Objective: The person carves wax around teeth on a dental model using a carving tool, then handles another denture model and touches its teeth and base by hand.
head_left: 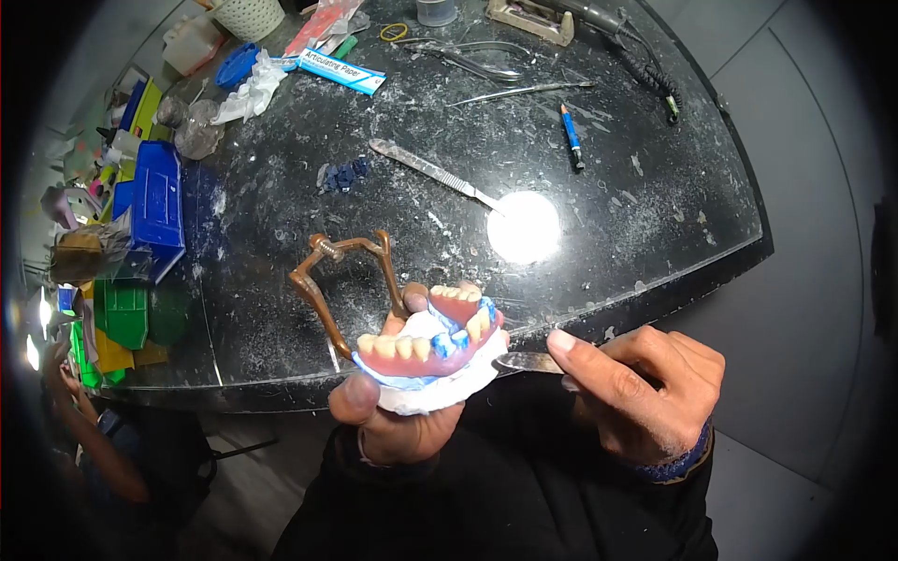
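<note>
My left hand is closed around a dental model, its white plaster base resting in the palm. On the base sits pink wax with rows of denture teeth, and blue patches colour the front. A brown articulator frame rises from the model's far left side. My right hand pinches a flat metal blade-like tool. Its tip reaches the model's right side; whether it touches the wax or plaster I cannot tell. The tool's other end is hidden in the hand.
On the dark bench lie a scalpel handle, blue wax scraps, a blue pencil and an articulating paper packet. Blue and green bins line the left edge. Another person's arm shows lower left.
</note>
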`<state>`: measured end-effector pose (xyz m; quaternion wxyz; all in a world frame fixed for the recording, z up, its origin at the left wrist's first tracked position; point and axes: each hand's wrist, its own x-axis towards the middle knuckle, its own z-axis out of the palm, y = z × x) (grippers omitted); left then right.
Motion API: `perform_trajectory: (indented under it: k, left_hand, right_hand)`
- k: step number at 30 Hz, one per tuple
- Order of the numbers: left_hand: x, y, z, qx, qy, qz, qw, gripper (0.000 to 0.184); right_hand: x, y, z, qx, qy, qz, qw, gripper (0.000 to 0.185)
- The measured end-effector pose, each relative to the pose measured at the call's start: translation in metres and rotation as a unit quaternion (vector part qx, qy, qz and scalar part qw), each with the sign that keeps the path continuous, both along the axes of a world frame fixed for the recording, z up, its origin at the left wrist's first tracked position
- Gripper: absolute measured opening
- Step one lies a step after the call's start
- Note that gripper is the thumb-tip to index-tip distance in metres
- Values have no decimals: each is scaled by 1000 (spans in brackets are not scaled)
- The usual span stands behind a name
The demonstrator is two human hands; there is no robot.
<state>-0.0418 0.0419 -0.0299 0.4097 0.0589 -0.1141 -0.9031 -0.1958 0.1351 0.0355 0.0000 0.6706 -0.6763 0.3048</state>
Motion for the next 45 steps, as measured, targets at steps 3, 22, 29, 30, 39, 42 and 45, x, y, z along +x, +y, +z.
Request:
perform_trajectory:
  k: [3, 22, 29, 30, 39, 42, 45]
  left_hand:
    - [1, 0, 4, 0, -16, -28, 999, 77]
    - [-6, 6, -13, 2, 45, -37, 998, 78]
    - [-2, 4, -4, -92, -141, 71, 983, 56]
    - [-1, 4, -3, -89, -156, 83, 980, 57]
    - [-4, 7, 11, -71, -224, 95, 967, 62]
    - [-7, 7, 9, -102, -233, 119, 960, 63]
    - [-4, 6, 9, -115, -239, 109, 958, 63]
  right_hand:
    - [0, -1, 4, -2, 0, -5, 1000, 45]
    - [21, 0, -28, -6, 7, -4, 1000, 46]
    - [6, 3, -16, -4, 14, 1, 1000, 46]
    - [4, 4, -10, -2, 14, 1, 1000, 46]
    - [5, -5, 8, 15, 34, -9, 999, 48]
    - [1, -5, 6, 5, 79, -1, 997, 44]
    - [-1, -4, 7, 4, 107, 3, 994, 43]
